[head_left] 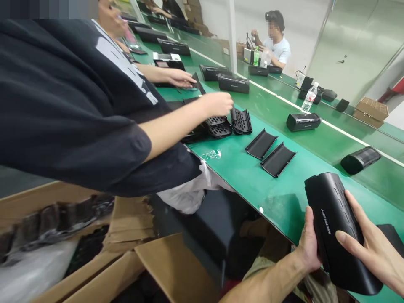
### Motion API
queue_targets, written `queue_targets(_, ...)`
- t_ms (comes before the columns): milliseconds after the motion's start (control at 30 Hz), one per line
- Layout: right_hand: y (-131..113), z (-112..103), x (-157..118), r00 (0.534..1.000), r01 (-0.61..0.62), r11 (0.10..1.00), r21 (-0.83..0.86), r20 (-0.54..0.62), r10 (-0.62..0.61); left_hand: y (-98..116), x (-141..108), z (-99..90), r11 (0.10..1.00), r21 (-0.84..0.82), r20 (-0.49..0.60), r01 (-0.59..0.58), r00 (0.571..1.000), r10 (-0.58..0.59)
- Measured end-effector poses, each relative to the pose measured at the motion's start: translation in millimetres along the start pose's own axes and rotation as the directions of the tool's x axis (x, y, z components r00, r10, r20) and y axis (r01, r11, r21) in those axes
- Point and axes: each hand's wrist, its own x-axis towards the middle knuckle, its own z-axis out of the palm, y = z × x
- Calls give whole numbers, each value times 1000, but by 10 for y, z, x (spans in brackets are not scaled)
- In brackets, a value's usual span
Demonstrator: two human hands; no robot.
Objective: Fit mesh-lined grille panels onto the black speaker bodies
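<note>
green workbench (pixel 284 198), black speaker (pixel 334 231) between left hand (pixel 309 240) and right hand (pixel 369 248)

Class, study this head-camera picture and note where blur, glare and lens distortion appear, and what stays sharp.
Head view: the dark strip in the cardboard box is motion-blurred; pale glare sheens the green workbench; the wide lens seems to stretch the corners; the black speaker housing stays sharp.

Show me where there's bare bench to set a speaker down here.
Bare green bench lies between the black panels and the held speaker, and also between those panels and the loose speaker. It's crowded around the co-worker's hand at the black grilles, and farther up among the black units.
</note>
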Motion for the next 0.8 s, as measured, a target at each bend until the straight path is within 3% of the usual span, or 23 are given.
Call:
queue_targets(233,81,80,86,996,-76,996,-54,43,78,-38,41,-35,1000,12,-141,28,990,-26)
queue_targets(367,77,-95,270,988,17,1000,-18,151,-14,1,90,50,999,23,-225,-33,974,37)
queue_targets(433,58,-189,258,990,66,997,-40,124,-61,77,130,100,997,23,-244,-68,967,72)
queue_targets(533,60,-120,37,983,119,993,-6,-142,-119,222,196,179,984,27,-251,-177,952,178)
queue_targets(600,90,114,-127,933,175,980,93,-333,-135,278,237,233,967,38,-271,-251,929,252)
queue_targets(667,120,418,-187,886,190,974,124,-449,-116,268,279,279,962,47,-272,-269,923,271)
queue_targets(733,131,650,-131,766,259,962,85,-625,-152,227,322,299,960,60,-252,-273,927,279)
queue_targets(800,137,704,-36,668,316,947,63,-724,-175,254,356,277,949,101,-220,-297,924,313)
